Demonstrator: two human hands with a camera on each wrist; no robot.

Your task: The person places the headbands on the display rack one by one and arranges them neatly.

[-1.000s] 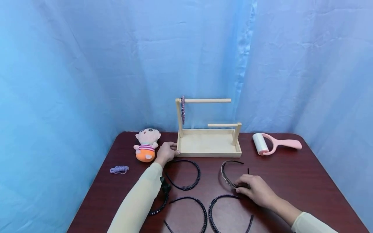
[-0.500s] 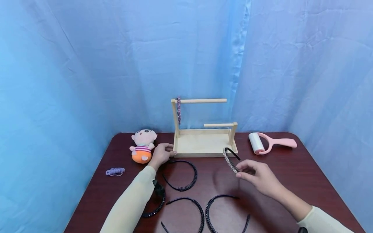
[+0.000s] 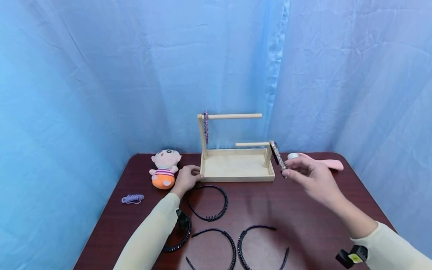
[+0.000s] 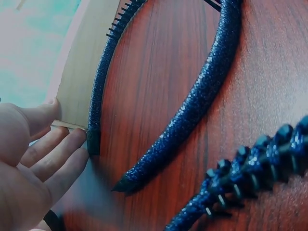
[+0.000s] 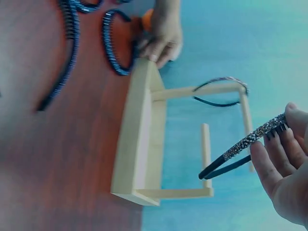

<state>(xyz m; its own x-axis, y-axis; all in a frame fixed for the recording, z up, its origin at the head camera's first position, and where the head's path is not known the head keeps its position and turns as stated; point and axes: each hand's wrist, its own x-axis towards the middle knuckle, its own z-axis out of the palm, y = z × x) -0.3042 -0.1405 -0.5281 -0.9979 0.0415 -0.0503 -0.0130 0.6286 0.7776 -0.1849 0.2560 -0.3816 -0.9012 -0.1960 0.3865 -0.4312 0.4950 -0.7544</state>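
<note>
In the head view my right hand [image 3: 315,182] pinches a black headband [image 3: 278,155] covered in silvery stones, raised beside the right end of a wooden headband stand [image 3: 237,179]. The right wrist view shows the headband's toothed, sparkly band [image 5: 255,136] between thumb and fingers, its dark tips overlapping the short lower bar [image 5: 206,144]. My left hand [image 3: 187,179] holds the tray's front left corner, thumb on the front panel [image 4: 89,62], fingers round the side. A pink glittery headband [image 3: 206,127] hangs at the left end of the stand's upper bar [image 3: 236,116].
Several dark glittery headbands lie on the table, one [image 3: 222,210] close to my left hand, another [image 3: 240,243] at the front. A plush doll [image 3: 164,170] and a purple cord bundle [image 3: 132,198] are on the left. A pink-handled lint roller [image 3: 332,164] lies behind my right hand.
My right hand has lifted the silvery headband off the table and carried it up and back toward the stand's right end. My left hand stays at the tray's corner.
</note>
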